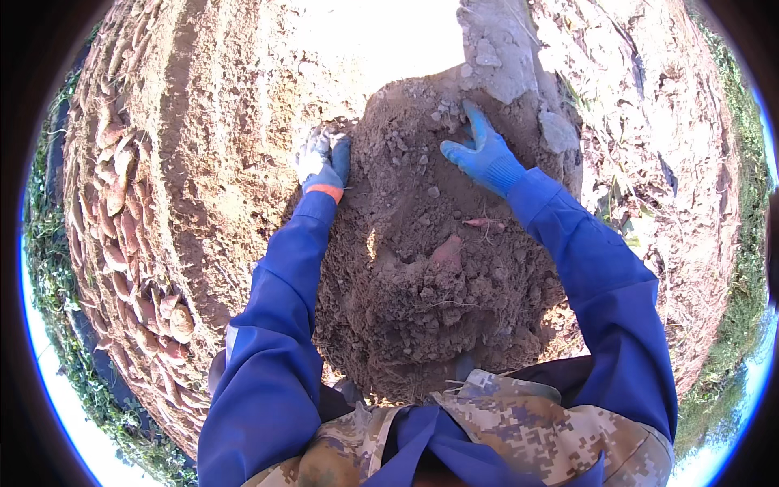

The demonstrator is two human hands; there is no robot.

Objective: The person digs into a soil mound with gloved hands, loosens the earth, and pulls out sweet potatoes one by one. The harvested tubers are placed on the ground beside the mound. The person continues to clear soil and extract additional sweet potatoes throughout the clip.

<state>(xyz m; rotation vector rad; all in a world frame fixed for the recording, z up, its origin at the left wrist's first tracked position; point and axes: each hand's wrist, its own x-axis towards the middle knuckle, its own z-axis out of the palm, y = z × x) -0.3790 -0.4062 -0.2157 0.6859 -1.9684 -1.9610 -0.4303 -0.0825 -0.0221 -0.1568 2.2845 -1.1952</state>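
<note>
My left hand (324, 157), in a glove with an orange cuff, rests on the soil at the left edge of a shaded mound of loose earth (395, 182). Its fingers point away from me; whether they grip anything is not visible. My right hand (478, 146), in a blue glove, lies on the mound's right side with thumb and finger spread and nothing seen between them. Between my arms, a reddish sweet potato (447, 252) is partly buried. A small, thin reddish root (484, 223) lies just above it, nearer my right hand.
A long row of dug sweet potatoes (128, 225) runs along the left. Flat, hard clods (557, 131) sit beyond my right hand. Dry stems (633, 164) litter the soil at right. Green plants (55, 243) edge the field.
</note>
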